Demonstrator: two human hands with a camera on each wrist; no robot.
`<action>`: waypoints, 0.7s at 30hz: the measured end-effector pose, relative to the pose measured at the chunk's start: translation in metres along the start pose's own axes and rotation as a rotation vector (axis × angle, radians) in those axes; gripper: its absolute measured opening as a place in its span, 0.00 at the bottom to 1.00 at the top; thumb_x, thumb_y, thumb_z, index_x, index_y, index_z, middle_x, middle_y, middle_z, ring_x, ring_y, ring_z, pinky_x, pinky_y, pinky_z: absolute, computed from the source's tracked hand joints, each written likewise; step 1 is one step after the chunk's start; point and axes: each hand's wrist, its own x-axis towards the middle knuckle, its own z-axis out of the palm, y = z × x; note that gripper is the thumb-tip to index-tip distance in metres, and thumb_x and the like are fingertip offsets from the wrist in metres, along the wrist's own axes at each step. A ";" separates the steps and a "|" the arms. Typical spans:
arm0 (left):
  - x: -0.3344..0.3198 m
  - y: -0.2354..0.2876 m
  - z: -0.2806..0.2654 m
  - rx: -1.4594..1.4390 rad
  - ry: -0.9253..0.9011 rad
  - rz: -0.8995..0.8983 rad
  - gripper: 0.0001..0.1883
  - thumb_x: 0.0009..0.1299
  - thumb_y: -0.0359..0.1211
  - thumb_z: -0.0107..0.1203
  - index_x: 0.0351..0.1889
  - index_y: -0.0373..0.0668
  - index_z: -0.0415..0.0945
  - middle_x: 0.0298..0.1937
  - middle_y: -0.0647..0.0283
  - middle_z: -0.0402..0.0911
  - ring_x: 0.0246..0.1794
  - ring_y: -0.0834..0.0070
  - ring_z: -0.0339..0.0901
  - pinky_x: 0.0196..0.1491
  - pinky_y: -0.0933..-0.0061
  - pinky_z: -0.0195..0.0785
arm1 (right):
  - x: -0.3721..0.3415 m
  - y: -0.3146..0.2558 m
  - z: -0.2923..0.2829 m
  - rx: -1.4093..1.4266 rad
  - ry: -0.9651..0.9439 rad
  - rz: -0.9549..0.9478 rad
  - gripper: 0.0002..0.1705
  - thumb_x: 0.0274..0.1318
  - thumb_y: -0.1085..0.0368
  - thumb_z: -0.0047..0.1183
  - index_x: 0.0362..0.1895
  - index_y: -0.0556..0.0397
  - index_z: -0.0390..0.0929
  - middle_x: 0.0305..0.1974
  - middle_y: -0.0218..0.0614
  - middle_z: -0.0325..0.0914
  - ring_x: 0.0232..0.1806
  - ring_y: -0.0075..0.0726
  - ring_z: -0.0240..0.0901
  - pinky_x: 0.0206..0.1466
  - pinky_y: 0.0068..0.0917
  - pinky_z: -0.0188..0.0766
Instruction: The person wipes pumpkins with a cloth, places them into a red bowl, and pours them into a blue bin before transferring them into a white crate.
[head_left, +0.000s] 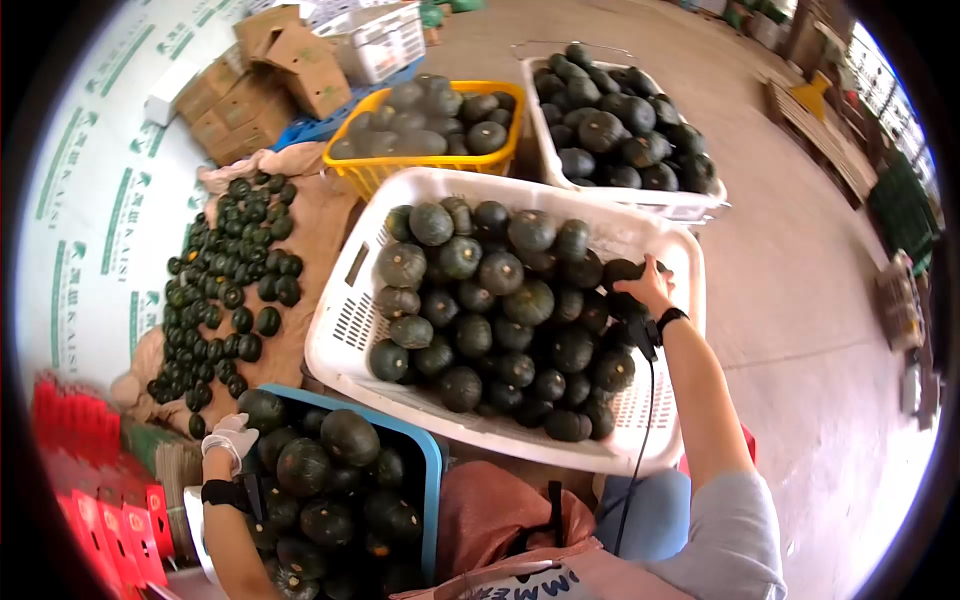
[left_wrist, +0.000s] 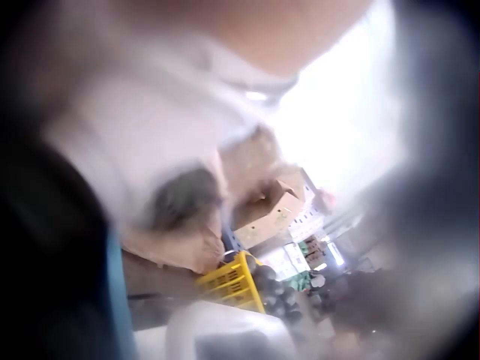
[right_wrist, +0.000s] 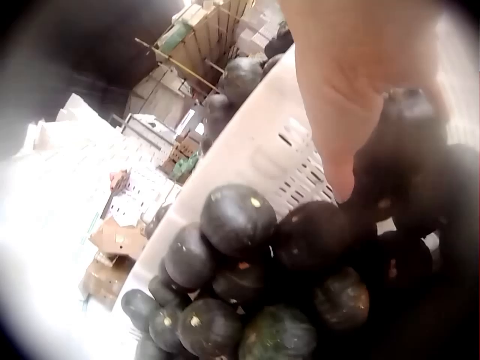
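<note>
At the right end of the big white basket, my bare right hand grips a dark green kabocha squash. In the right wrist view the thumb presses along the side of that squash, and the other fingers are mostly hidden. Many more kabocha squashes fill the basket. My left hand, in a white glove, lies at the left rim of a blue crate, right beside a squash heaped there. The left wrist view shows the glove blurred and close up.
Behind the white basket stand a yellow basket and another white basket, both full of squashes. Small squashes lie on a brown cloth to the left. Cardboard boxes are stacked behind. A cable hangs from my right wrist.
</note>
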 end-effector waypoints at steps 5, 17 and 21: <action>-0.103 0.112 -0.017 -0.086 0.344 0.489 0.33 0.64 0.40 0.61 0.66 0.36 0.68 0.64 0.44 0.73 0.66 0.54 0.70 0.67 0.60 0.63 | -0.015 -0.010 0.020 0.009 0.235 0.067 0.43 0.41 0.63 0.70 0.64 0.29 0.65 0.66 0.61 0.49 0.67 0.70 0.51 0.54 0.63 0.72; -0.089 0.374 0.041 -1.832 -0.761 0.722 0.32 0.65 0.36 0.62 0.67 0.44 0.67 0.62 0.55 0.74 0.60 0.61 0.75 0.63 0.54 0.71 | -0.152 -0.110 -0.088 0.839 -1.069 -0.761 0.42 0.53 0.53 0.66 0.71 0.37 0.62 0.56 0.38 0.74 0.51 0.36 0.75 0.52 0.37 0.75; -0.121 0.263 0.004 -1.853 -0.510 0.794 0.28 0.59 0.31 0.62 0.60 0.37 0.73 0.52 0.59 0.82 0.53 0.67 0.79 0.60 0.64 0.71 | -0.024 -0.127 0.012 -0.132 0.282 -0.692 0.52 0.45 0.40 0.68 0.69 0.53 0.62 0.51 0.49 0.78 0.50 0.55 0.75 0.52 0.50 0.72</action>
